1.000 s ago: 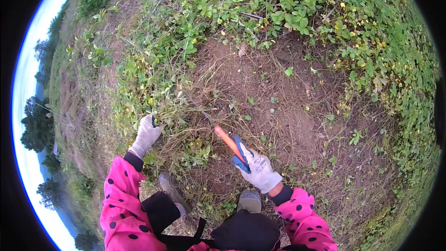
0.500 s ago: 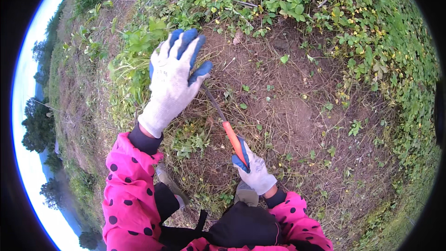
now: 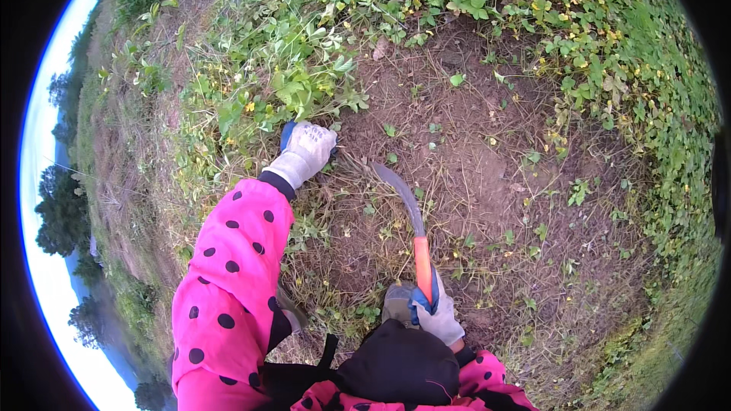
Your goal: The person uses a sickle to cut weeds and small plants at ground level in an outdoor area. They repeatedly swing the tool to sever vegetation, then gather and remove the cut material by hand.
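My left hand (image 3: 308, 151), in a white and blue work glove, is closed low over the ground. It grips the base of a clump of leafy green weeds (image 3: 293, 91), whose leaves fan out beyond the fist. In my right hand (image 3: 439, 317), gloved the same way, is a sickle (image 3: 405, 196) held by its orange handle. The dark curved blade points away from me, its tip a little to the right of my left fist and apart from it.
Bare brown soil (image 3: 487, 175) with dry stalks spreads in front of me. Low green plants (image 3: 601, 38) with yellow leaves border it at the far side and right. My shoe (image 3: 397, 303) stands beside my right hand. A grassy slope and trees (image 3: 62, 209) lie at left.
My left hand has gone from spread fingers to a closed grip on the weeds, moving nearer. My right hand has drawn the sickle back toward me, and its blade now shows whole.
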Available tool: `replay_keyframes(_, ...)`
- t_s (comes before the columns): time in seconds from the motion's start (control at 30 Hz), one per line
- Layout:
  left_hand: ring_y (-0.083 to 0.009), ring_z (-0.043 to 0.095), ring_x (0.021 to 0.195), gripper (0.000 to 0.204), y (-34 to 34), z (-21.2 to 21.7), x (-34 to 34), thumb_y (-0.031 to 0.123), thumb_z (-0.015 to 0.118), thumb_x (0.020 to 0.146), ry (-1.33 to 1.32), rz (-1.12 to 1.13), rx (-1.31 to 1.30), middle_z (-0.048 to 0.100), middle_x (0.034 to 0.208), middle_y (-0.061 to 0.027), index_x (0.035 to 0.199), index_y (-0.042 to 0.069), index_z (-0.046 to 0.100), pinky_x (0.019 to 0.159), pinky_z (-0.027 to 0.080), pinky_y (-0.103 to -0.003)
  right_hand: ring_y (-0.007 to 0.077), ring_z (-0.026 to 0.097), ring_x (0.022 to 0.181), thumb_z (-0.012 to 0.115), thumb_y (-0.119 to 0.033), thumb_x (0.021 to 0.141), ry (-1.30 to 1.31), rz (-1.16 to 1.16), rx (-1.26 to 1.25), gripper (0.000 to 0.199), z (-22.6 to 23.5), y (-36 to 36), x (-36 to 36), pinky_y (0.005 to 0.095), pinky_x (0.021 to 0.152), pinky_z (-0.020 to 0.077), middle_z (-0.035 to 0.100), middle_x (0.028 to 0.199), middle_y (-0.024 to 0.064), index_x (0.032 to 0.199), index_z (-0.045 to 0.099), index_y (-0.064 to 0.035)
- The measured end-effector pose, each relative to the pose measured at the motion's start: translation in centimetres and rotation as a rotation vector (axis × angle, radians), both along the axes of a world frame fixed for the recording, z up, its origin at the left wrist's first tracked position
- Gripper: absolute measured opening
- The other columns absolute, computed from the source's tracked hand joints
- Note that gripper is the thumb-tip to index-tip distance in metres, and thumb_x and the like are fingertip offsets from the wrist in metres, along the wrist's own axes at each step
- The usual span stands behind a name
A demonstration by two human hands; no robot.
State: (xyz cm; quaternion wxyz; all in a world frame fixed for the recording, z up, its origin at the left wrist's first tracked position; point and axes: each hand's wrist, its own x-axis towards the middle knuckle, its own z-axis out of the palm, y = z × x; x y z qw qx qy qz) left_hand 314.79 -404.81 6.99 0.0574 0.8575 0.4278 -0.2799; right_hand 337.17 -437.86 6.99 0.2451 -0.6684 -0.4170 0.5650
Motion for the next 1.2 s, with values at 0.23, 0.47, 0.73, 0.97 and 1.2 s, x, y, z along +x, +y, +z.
replay_keyframes(0.23,-0.0258,0.06,0.074,0.025,1.8,-5.6,-23.4,0.02,0.058,0.079,-0.193,0.331,0.482,0.062,0.087,-0.0101,0.099,0.005,0.058,0.069,0.046,-0.037,0.0098,0.051,0.052,0.045,-0.005,0.082,0.537,-0.384,-0.207,0.063,5.0,1.2,3.2,0.0235,0.047,0.0447,0.056,0.074,0.0068,0.139,0.019,-0.0098)
replay_keyframes(0.47,-0.0157,0.06,0.064,0.015,-1.0,4.9,-23.6,0.017,0.058,0.083,-1.347,1.578,-0.083,0.062,0.08,-0.0029,0.097,0.009,0.058,0.052,0.048,-0.027,0.0104,0.049,0.048,0.047,-0.009,0.088,1.182,-0.51,-0.055,0.023,0.7,18.9,-5.0,0.0254,0.041,0.0433,0.055,0.067,0.0046,0.111,0.044,-0.0081)
replay_keyframes(0.73,-0.0122,0.056,0.093,0.036,-1.5,16.7,-19.7,0.012,0.057,0.085,-0.826,0.934,0.766,0.059,0.108,-0.0085,0.119,0.001,0.05,0.081,0.045,-0.027,0.0348,0.06,0.077,0.054,-0.026,0.083,0.262,0.4,0.123,0.062,-1.1,19.9,-13.1,0.0413,0.069,0.0447,0.059,0.089,0.025,0.135,0.028,-0.0048)
replay_keyframes(0.97,-0.0282,0.051,0.108,0.048,-2.2,9.1,-0.5,0.018,0.06,0.081,-0.883,0.302,0.362,0.051,0.118,-0.017,0.123,0.002,0.045,0.088,0.043,-0.035,0.0083,0.052,0.053,0.048,-0.008,0.087,0.637,-0.252,0.145,0.057,2.0,14.3,-7.5,0.0239,0.047,0.0453,0.058,0.075,0.0073,0.138,0.022,-0.0118)
replay_keyframes(1.2,-0.0299,0.029,0.128,0.108,0.5,1.7,2.5,0.051,0.072,0.061,0.273,0.176,0.082,0.034,0.135,-0.0171,0.138,0.001,0.014,0.097,0.031,-0.042,0.018,0.055,0.054,0.05,-0.001,0.082,0.411,-0.38,0.039,0.065,0.9,8.6,-1.1,0.0315,0.05,0.0465,0.059,0.078,0.0113,0.139,0.02,-0.0126)
